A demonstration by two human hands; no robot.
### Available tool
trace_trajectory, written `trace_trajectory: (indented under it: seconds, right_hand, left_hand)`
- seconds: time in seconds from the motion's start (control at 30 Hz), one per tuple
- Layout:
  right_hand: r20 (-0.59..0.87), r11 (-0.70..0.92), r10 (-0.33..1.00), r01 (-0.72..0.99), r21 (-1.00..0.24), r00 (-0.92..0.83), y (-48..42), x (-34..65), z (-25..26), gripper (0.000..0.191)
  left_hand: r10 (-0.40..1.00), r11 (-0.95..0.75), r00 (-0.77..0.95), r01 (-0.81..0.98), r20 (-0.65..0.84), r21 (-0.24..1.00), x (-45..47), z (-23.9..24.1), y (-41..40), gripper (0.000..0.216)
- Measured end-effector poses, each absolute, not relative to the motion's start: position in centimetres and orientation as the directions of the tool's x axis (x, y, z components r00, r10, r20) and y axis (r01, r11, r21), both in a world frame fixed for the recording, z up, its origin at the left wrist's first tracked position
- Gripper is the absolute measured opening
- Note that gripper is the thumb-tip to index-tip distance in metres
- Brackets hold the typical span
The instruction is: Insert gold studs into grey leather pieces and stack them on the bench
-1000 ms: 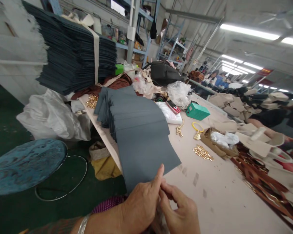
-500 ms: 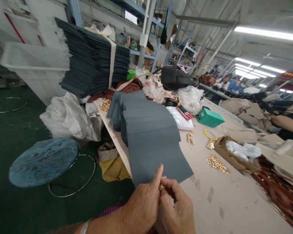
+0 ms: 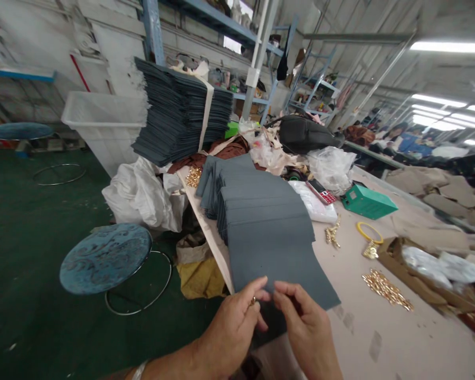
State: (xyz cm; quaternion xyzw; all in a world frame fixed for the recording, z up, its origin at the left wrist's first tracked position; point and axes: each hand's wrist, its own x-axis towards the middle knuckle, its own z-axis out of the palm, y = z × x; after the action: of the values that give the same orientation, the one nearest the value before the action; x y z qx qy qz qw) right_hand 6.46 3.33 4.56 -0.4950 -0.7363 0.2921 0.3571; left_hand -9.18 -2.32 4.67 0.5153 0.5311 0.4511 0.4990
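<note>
My left hand (image 3: 239, 319) is closed, with a small gold metal piece (image 3: 254, 301) showing between its thumb and curled fingers. A short gap to the right, my right hand (image 3: 309, 324) has thumb and forefinger pinched together. Whatever may be in that pinch is too small to tell. Both hands are over the near end of a fanned stack of dark grey-blue sheets (image 3: 267, 216) on the table. Right of the stack lies a loose pile of gold metal pieces (image 3: 386, 287). More gold pieces (image 3: 332, 233) lie closer to the sheets.
A green box (image 3: 369, 201), a yellow ring (image 3: 369, 232) and a cardboard box (image 3: 419, 279) occupy the table's right side. Behind stands a tall bundle of dark sheets (image 3: 178, 113). A round blue stool (image 3: 106, 258) and a white sack (image 3: 140, 198) are at left.
My hands have come apart; the right has moved to the right, away from the gold piece at the left hand. The view has turned leftward, so the scene sits further right.
</note>
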Motion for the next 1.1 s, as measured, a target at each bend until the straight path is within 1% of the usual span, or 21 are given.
trace_trajectory:
  seconds: [0.07, 0.13, 0.2, 0.23, 0.27, 0.3, 0.37, 0.43, 0.47, 0.5, 0.57, 0.63, 0.7, 0.8, 0.87, 1.0, 1.1]
  right_hand:
    - [0.383, 0.473, 0.879, 0.617, -0.630, -0.283, 4.7, 6.7, 4.0, 0.023]
    - [0.456, 0.570, 0.809, 0.688, -0.449, -0.373, 5.6, 6.9, 3.4, 0.026]
    - [0.428, 0.605, 0.780, 0.725, -0.329, -0.457, 5.8, 7.4, 3.2, 0.030]
    - [0.387, 0.607, 0.783, 0.732, -0.309, -0.486, 5.6, 7.8, 3.4, 0.031]
    - [0.329, 0.600, 0.796, 0.733, -0.321, -0.508, 5.2, 8.4, 3.6, 0.031]
    - [0.251, 0.587, 0.809, 0.725, -0.360, -0.531, 4.6, 9.0, 4.0, 0.029]
    - [0.034, 0.536, 0.801, 0.689, -0.489, -0.598, 3.4, 10.5, 5.2, 0.023]
    - [-0.160, 0.430, 0.746, 0.651, -0.625, -0.646, 2.1, 11.7, 6.5, 0.021]
    - [-0.217, 0.360, 0.733, 0.639, -0.680, -0.645, 1.6, 12.0, 7.0, 0.021]
    - [-0.251, 0.279, 0.745, 0.631, -0.724, -0.618, 1.3, 12.1, 7.3, 0.020]
    - [-0.288, 0.093, 0.813, 0.602, -0.793, -0.506, 0.8, 12.1, 7.3, 0.017]
    - [-0.329, -0.073, 0.852, 0.531, -0.844, -0.406, 0.7, 11.7, 6.7, 0.016]
    - [-0.354, -0.166, 0.856, 0.448, -0.879, -0.378, 0.7, 11.4, 5.9, 0.018]
    - [-0.370, -0.209, 0.837, 0.389, -0.897, -0.402, 0.7, 11.0, 5.4, 0.017]
    - [-0.378, -0.222, 0.826, 0.376, -0.900, -0.418, 0.7, 10.8, 5.4, 0.015]
    - [-0.389, -0.232, 0.823, 0.378, -0.896, -0.415, 0.6, 10.3, 6.1, 0.014]
    - [-0.384, -0.232, 0.822, 0.369, -0.900, -0.419, 0.4, 9.9, 6.3, 0.013]
  left_hand:
    - [0.994, 0.106, -0.039, 0.048, -0.104, 0.993, -10.1, 4.5, -2.8, 0.043]
    - [0.983, 0.132, -0.131, 0.024, -0.128, 0.991, -11.4, 3.8, -3.3, 0.036]
    - [0.965, 0.165, -0.213, 0.030, -0.155, 0.986, -12.8, 2.9, -3.9, 0.033]
    - [0.957, 0.188, -0.229, 0.034, -0.176, 0.982, -13.3, 2.5, -4.2, 0.033]
    - [0.954, 0.216, -0.221, 0.028, -0.204, 0.976, -13.7, 2.1, -4.5, 0.034]
    - [0.956, 0.234, -0.182, -0.002, -0.230, 0.972, -13.8, 1.9, -4.8, 0.035]
    - [0.967, 0.246, -0.024, -0.160, -0.253, 0.956, -13.3, 1.9, -5.5, 0.036]
    - [0.961, 0.272, 0.152, -0.357, -0.232, 0.893, -12.1, 2.5, -6.1, 0.041]
    - [0.952, 0.292, 0.210, -0.416, -0.221, 0.861, -11.5, 2.8, -6.3, 0.044]
    - [0.943, 0.314, 0.244, -0.438, -0.225, 0.843, -10.9, 3.2, -6.5, 0.046]
    - [0.932, 0.346, 0.244, -0.396, -0.266, 0.850, -9.9, 3.7, -6.6, 0.044]
    - [0.936, 0.345, 0.192, -0.351, -0.294, 0.870, -9.5, 3.8, -6.7, 0.044]
    - [0.947, 0.320, 0.143, -0.336, -0.287, 0.886, -9.3, 3.9, -6.9, 0.045]
    - [0.959, 0.282, 0.129, -0.299, -0.254, 0.912, -9.4, 4.3, -7.3, 0.042]
    - [0.956, 0.289, 0.143, -0.301, -0.256, 0.909, -9.3, 4.7, -7.4, 0.043]
    - [0.916, 0.389, 0.250, -0.356, -0.315, 0.850, -9.0, 4.9, -6.9, 0.050]
    - [0.899, 0.434, 0.247, -0.409, -0.361, 0.802, -8.6, 4.6, -6.5, 0.052]
